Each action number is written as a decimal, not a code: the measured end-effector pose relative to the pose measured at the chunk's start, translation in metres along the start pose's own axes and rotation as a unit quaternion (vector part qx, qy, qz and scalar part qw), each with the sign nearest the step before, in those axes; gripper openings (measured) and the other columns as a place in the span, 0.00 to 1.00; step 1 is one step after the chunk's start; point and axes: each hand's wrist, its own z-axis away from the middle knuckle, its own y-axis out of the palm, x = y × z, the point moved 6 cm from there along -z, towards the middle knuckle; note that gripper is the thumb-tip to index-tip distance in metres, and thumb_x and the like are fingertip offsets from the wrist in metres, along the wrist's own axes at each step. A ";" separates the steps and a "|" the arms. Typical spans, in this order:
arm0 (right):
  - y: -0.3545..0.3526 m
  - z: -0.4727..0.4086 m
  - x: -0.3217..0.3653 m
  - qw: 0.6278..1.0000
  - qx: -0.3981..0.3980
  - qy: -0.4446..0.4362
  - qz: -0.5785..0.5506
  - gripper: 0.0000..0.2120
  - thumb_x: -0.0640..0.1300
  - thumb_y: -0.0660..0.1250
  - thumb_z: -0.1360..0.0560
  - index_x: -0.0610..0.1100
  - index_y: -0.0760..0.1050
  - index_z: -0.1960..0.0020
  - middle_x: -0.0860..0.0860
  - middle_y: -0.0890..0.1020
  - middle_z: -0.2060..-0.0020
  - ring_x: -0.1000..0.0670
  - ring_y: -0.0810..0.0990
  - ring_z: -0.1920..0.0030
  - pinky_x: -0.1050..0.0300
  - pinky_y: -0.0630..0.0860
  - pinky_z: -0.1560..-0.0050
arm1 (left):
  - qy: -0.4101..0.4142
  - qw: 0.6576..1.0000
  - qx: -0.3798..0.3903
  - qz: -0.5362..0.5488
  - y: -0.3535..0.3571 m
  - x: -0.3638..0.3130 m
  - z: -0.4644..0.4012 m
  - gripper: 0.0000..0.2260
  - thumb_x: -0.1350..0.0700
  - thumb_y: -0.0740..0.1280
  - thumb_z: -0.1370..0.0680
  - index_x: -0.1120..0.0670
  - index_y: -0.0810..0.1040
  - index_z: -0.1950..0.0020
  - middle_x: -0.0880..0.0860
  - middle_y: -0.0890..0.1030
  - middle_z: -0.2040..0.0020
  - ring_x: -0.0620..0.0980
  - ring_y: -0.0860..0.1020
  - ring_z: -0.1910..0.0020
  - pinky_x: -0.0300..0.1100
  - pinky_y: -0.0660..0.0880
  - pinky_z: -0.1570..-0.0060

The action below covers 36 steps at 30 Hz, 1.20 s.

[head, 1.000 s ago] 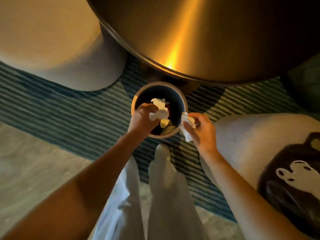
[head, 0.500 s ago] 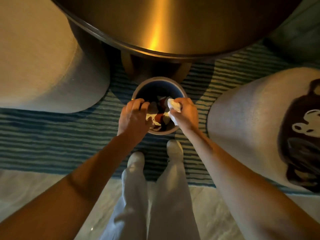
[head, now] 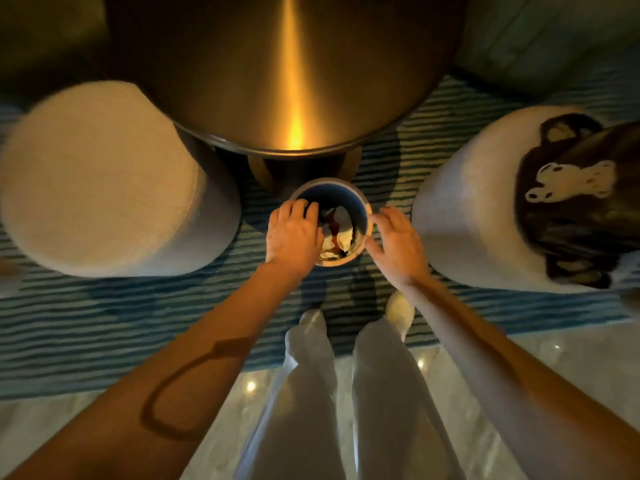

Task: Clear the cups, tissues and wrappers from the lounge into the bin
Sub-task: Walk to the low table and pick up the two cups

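At six o'clock, nearest the camera, two pale trouser legs (head: pixel 311 393) are seen over a glossy marble floor (head: pixel 554 368) with small reflected lights. Beyond them, bare forearms are stretched toward twelve o'clock. The left hand (head: pixel 294 233) is laid palm down over the nine o'clock rim of the bin (head: pixel 330 183), fingers loosely spread and nothing visibly gripped. The right hand (head: pixel 398 242) is held released just beside the three o'clock rim, empty. Inside the small round bin, dark-walled with a pale rim, crumpled white tissues (head: pixel 341 233) and a scrap of red wrapper are seen piled.

The dropping step is judged finished for this load; the next move is judged to call for the hands to be withdrawn and further litter sought elsewhere in the lounge.

A ribbed, blue-striped rug (head: pixel 86 327) is spread beneath. At nine o'clock a nubbly cylindrical pouffe (head: pixel 104 181) is set; at three o'clock a second pouffe (head: pixel 460 209) carries a dark bear-printed cushion (head: pixel 568 202). At twelve o'clock a round brushed-metal table (head: pixel 287 71) is lit.
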 end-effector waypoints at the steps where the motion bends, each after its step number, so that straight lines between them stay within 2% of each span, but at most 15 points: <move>1: -0.018 0.016 0.000 1.000 -0.009 -0.001 0.003 0.22 0.48 0.63 0.22 0.39 0.70 0.31 0.42 0.71 0.33 0.42 0.66 0.29 0.45 0.65 0.31 | 0.005 1.000 -0.001 -0.007 -0.012 -0.009 0.007 0.24 0.48 0.56 0.19 0.55 0.60 0.26 0.55 0.66 0.29 0.55 0.64 0.30 0.50 0.64 0.34; 4: -0.069 0.071 -0.007 0.998 -0.059 0.022 0.002 0.19 0.45 0.64 0.22 0.37 0.72 0.34 0.39 0.74 0.35 0.39 0.69 0.32 0.45 0.66 0.32 | 0.016 1.000 -0.004 -0.008 -0.044 -0.042 0.034 0.24 0.48 0.55 0.19 0.55 0.60 0.25 0.56 0.66 0.28 0.56 0.62 0.29 0.50 0.62 0.33; 7: -0.106 0.133 -0.022 0.990 -0.088 0.095 -0.048 0.19 0.44 0.63 0.21 0.36 0.72 0.33 0.38 0.73 0.36 0.39 0.68 0.32 0.45 0.64 0.31 | 0.044 0.999 -0.001 0.005 -0.067 -0.084 0.070 0.23 0.48 0.55 0.19 0.56 0.61 0.26 0.56 0.65 0.28 0.56 0.62 0.29 0.51 0.62 0.32; 14: -0.143 0.282 -0.067 0.962 -0.151 0.195 -0.118 0.19 0.44 0.62 0.21 0.35 0.71 0.34 0.39 0.74 0.36 0.40 0.70 0.33 0.47 0.64 0.30 | 0.150 0.988 0.017 -0.036 -0.076 -0.196 0.172 0.22 0.48 0.54 0.19 0.56 0.63 0.27 0.56 0.68 0.30 0.56 0.65 0.31 0.50 0.64 0.34; 19: -0.165 0.395 -0.129 0.937 -0.193 0.256 -0.136 0.17 0.44 0.64 0.23 0.38 0.75 0.37 0.41 0.77 0.39 0.41 0.73 0.37 0.46 0.70 0.35 | 0.220 0.973 0.008 -0.066 -0.062 -0.302 0.235 0.18 0.48 0.55 0.19 0.55 0.69 0.32 0.55 0.72 0.34 0.54 0.68 0.34 0.48 0.65 0.35; 23: -0.206 0.479 -0.178 0.909 -0.245 0.305 -0.144 0.14 0.44 0.65 0.23 0.39 0.78 0.40 0.43 0.80 0.43 0.43 0.75 0.40 0.49 0.72 0.38 | 0.288 0.957 0.009 -0.037 -0.052 -0.401 0.285 0.17 0.49 0.56 0.20 0.56 0.74 0.37 0.54 0.77 0.40 0.53 0.72 0.39 0.46 0.68 0.38; 25: -0.230 0.514 -0.200 0.900 -0.265 0.320 -0.133 0.14 0.45 0.64 0.23 0.40 0.77 0.40 0.43 0.80 0.42 0.43 0.75 0.40 0.49 0.72 0.38 | 0.323 0.946 0.005 -0.025 -0.052 -0.447 0.303 0.17 0.49 0.57 0.20 0.56 0.75 0.37 0.54 0.77 0.39 0.53 0.72 0.39 0.47 0.68 0.38; 30: -0.285 0.574 -0.263 0.882 -0.297 0.354 -0.096 0.15 0.46 0.62 0.21 0.40 0.76 0.38 0.43 0.79 0.40 0.44 0.74 0.37 0.53 0.69 0.36 | 0.395 0.918 -0.027 -0.008 -0.073 -0.549 0.308 0.19 0.49 0.61 0.20 0.58 0.73 0.33 0.58 0.74 0.34 0.58 0.70 0.35 0.51 0.66 0.37; 33: -0.315 0.588 -0.305 0.870 -0.311 0.374 -0.082 0.15 0.46 0.62 0.21 0.41 0.75 0.37 0.44 0.78 0.40 0.44 0.73 0.36 0.53 0.68 0.36 | 0.432 0.900 -0.051 -0.015 -0.090 -0.607 0.292 0.20 0.49 0.61 0.21 0.58 0.73 0.33 0.58 0.74 0.35 0.59 0.71 0.35 0.52 0.67 0.36; 36: -0.348 0.583 -0.351 0.873 -0.310 0.371 -0.063 0.17 0.47 0.62 0.21 0.41 0.74 0.35 0.44 0.78 0.39 0.44 0.72 0.36 0.51 0.69 0.35 | 0.452 0.889 -0.074 -0.006 -0.105 -0.662 0.269 0.19 0.50 0.63 0.22 0.59 0.74 0.34 0.60 0.75 0.36 0.61 0.72 0.37 0.54 0.69 0.39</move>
